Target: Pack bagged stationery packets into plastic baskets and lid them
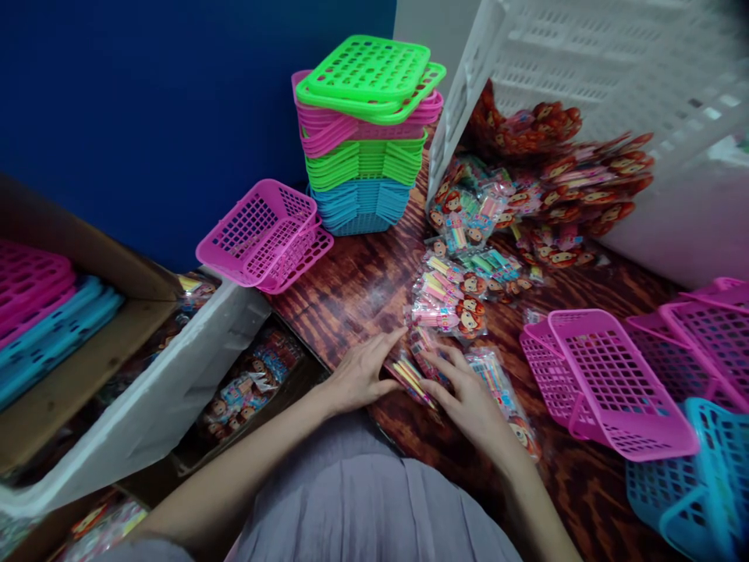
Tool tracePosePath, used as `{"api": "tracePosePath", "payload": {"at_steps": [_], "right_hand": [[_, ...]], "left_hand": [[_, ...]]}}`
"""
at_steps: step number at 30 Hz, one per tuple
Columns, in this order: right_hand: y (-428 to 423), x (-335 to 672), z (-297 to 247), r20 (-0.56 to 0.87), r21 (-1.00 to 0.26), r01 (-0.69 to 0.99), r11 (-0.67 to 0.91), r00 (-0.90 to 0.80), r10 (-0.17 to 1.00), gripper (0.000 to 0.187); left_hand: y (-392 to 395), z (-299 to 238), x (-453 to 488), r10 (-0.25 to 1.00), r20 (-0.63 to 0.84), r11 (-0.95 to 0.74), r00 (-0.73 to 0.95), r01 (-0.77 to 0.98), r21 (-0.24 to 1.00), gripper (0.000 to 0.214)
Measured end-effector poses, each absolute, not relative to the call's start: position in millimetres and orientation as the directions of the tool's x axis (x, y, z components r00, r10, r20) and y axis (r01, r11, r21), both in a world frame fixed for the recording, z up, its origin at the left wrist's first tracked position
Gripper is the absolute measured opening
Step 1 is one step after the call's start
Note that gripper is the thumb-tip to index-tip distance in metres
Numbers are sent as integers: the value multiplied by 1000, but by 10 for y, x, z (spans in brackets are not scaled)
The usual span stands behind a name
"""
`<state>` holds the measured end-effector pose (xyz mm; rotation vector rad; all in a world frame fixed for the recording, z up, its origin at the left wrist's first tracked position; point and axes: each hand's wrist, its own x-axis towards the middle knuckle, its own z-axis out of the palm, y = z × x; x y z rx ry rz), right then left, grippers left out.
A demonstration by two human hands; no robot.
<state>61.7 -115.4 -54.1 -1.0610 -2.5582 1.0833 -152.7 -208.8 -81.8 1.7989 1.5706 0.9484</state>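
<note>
Several small clear packets of coloured sticks point(413, 378) lie between my hands at the table's near edge. My left hand point(363, 373) is at their left end, thumb and fingers apart, fingertips against the wrapping. From the right, my right hand point(465, 390) grips these packets between thumb and bent fingers. Beside my right wrist lies a longer clear packet point(497, 386) with a doll-head print at its lower end. Just beyond my hands is a cluster of similar packets point(448, 297) with yellow, pink and green sticks.
A white crate point(468, 86) lies tipped, many packets point(562, 183) spilling from it. Nested baskets point(366, 160) under green lids point(371, 70) stand behind. One pink basket point(257, 234) sits at left; another point(620, 382) and a blue basket point(690, 484) at right. A white foam box point(175, 390) borders the table.
</note>
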Motion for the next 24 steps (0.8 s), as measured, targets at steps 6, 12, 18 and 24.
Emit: {"api": "tracePosePath", "payload": {"at_steps": [6,12,18,24], "right_hand": [[-1215,625,-460,-150,-657,555,511,-760,633,45],[-1421,585,-458,-63,-545,540,642,-789,611,46],[-1550,586,-512,-33,-471,576,668,-769,639,43],[-1518,606,-508,-68,-514,596,616,-745,664,40]], "left_hand": [[-2159,-850,-1492,992,124,-98,-1,603,791,86],[-2210,-849,-1499,992,123,-116,33,630,768,69],[-2260,-884,-1488,994,105,-93,20,646,758,57],[-2247,-844,-1467,996,92,-74,3,623,778,19]]}}
